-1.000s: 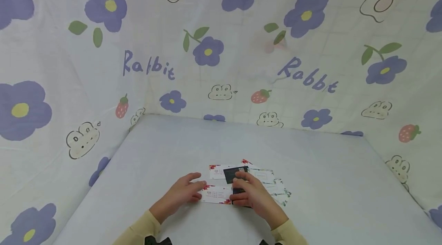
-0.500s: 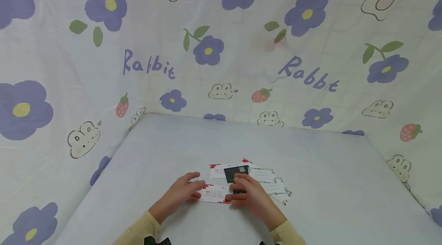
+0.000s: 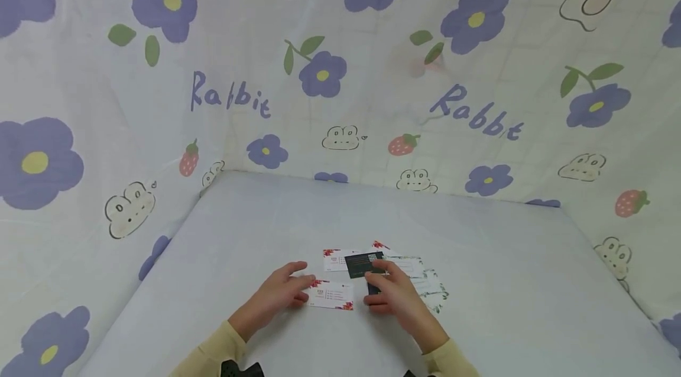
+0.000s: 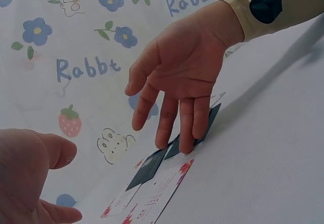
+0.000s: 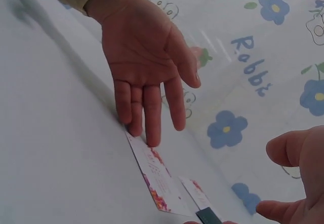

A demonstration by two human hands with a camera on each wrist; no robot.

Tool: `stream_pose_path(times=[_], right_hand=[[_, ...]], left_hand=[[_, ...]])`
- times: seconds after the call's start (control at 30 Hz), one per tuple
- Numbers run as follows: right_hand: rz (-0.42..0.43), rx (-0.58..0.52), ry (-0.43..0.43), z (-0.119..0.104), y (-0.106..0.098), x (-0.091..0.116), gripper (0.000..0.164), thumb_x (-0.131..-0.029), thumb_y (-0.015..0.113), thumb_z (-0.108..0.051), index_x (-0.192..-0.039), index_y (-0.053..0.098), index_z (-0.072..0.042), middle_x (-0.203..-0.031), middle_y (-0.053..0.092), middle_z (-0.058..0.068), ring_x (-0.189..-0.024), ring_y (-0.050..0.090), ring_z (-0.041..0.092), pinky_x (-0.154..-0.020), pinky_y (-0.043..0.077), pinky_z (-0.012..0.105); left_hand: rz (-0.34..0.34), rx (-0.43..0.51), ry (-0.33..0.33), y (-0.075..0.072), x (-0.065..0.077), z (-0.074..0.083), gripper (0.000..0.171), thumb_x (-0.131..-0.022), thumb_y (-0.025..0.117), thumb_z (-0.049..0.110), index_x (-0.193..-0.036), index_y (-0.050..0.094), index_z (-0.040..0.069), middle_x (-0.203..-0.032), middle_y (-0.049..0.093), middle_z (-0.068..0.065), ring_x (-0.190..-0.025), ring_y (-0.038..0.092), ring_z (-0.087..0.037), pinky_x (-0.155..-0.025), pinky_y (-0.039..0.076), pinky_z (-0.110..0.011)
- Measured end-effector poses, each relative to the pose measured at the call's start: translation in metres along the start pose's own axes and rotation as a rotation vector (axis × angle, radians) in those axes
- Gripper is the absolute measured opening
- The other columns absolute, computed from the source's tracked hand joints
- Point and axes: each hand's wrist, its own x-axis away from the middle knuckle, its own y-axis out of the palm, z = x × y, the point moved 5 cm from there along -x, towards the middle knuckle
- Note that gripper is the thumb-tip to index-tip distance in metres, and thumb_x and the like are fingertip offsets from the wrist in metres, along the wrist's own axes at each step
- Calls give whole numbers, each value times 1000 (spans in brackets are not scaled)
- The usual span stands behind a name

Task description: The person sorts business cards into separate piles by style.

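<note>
1. In the head view, the near flowered card (image 3: 331, 295) is lying between the hands, its long axis running from 9 to 3 o'clock, the 3 o'clock end dipping slightly.
2. It is lying at the left hand's (image 3: 276, 293) 3 o'clock, near its fingertips.
3. The right hand's (image 3: 398, 295) fingers are reaching over a dark card (image 4: 212, 121).
4. Both palms are facing inward, fingers extending loosely.

A curtained-off booth, this: flower-and-rabbit cloth (image 3: 372, 87) hanging on three sides, wrapping right round a pale tabletop (image 3: 266, 217), wall to wall
</note>
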Motion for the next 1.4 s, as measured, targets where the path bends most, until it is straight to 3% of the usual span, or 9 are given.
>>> stream_pose_path(times=[0.27,0.6,0.87,0.97,1.2,1.4], right_hand=[[-41,-168,39,5,10,-1,52,-95,54,-23,-141,39,-2,-134,51,29,-83,72,29,-72,59,36],[-74,-224,62,10,11,-6,51,-98,50,-26,-141,38,-3,-134,50,29,-83,71,26,-71,59,35],[-64,-284,72,15,12,-11,51,-99,50,-27,-142,37,-2,-125,59,23,-83,69,18,-68,53,27],[-42,-252,56,15,14,-12,51,-97,54,-23,-140,38,0,-118,65,19,-80,67,15,-66,50,25],[53,6,-45,11,26,-18,54,-86,68,-6,-136,47,-1,-96,68,12,-68,65,14,-58,55,29],[55,-31,-35,14,31,-22,58,-84,69,3,-137,45,-1,-96,61,13,-65,65,16,-57,58,35]], left_hand=[[-18,5,-8,2,1,1,64,-94,60,39,-145,40,6,-126,60,-14,-84,64,-16,-79,56,-31],[-11,35,-18,2,1,2,62,-95,59,37,-145,40,5,-127,61,-15,-83,63,-16,-78,55,-30],[10,58,-30,1,2,1,61,-96,59,34,-146,38,5,-127,60,-16,-84,63,-16,-79,55,-30],[11,68,-29,1,3,1,60,-96,58,33,-146,38,4,-129,58,-17,-85,63,-17,-80,56,-30],[34,53,-8,0,4,2,59,-97,57,31,-145,38,3,-127,60,-18,-84,63,-17,-79,56,-33],[47,36,-3,0,2,0,58,-96,58,31,-144,40,3,-123,62,-16,-83,63,-17,-77,56,-32]])
